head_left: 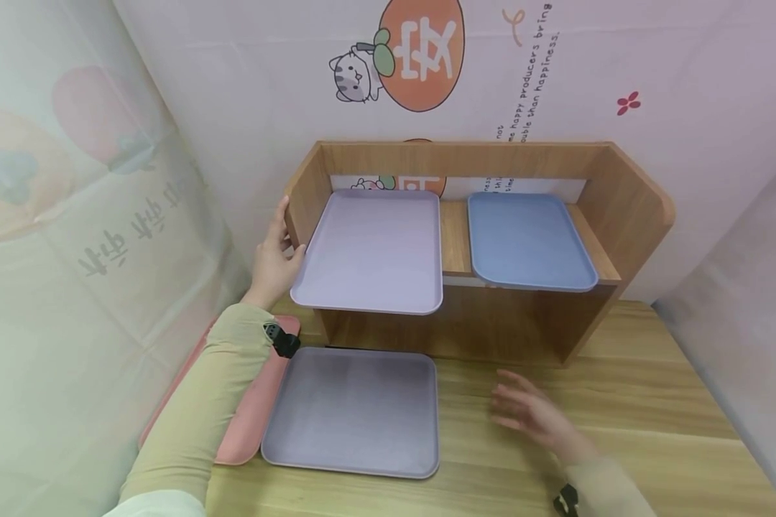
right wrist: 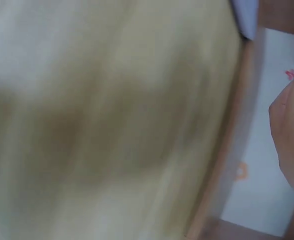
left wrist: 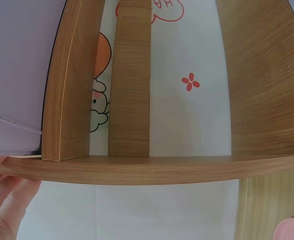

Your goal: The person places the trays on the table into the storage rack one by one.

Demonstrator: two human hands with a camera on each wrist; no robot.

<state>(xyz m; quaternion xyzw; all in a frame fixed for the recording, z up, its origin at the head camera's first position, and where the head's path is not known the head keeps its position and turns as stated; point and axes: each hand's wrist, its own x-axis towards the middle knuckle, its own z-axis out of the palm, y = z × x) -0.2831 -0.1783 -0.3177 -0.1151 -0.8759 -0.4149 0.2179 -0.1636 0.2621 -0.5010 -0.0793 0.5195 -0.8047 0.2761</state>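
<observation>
A lilac tray [head_left: 371, 248] lies on the left half of a wooden shelf unit [head_left: 627, 208], its front end sticking out past the shelf board. My left hand [head_left: 283, 240] is at the unit's left side panel, fingers straight up along the wood and thumb touching the tray's left edge. In the left wrist view those fingers [left wrist: 4, 205] lie below the wooden edge, next to the lilac tray [left wrist: 17, 75]. My right hand [head_left: 530, 413] hovers over the table with fingers spread and holds nothing. The right wrist view is motion-blurred and shows only part of that hand [right wrist: 291, 135].
A blue tray [head_left: 527, 240] sits on the shelf's right half. A grey-purple tray [head_left: 356, 413] lies on the wooden table [head_left: 621, 402] in front of the unit. A pink tray [head_left: 246, 424] lies partly under my left forearm. Printed sheeting closes in the left, back and right.
</observation>
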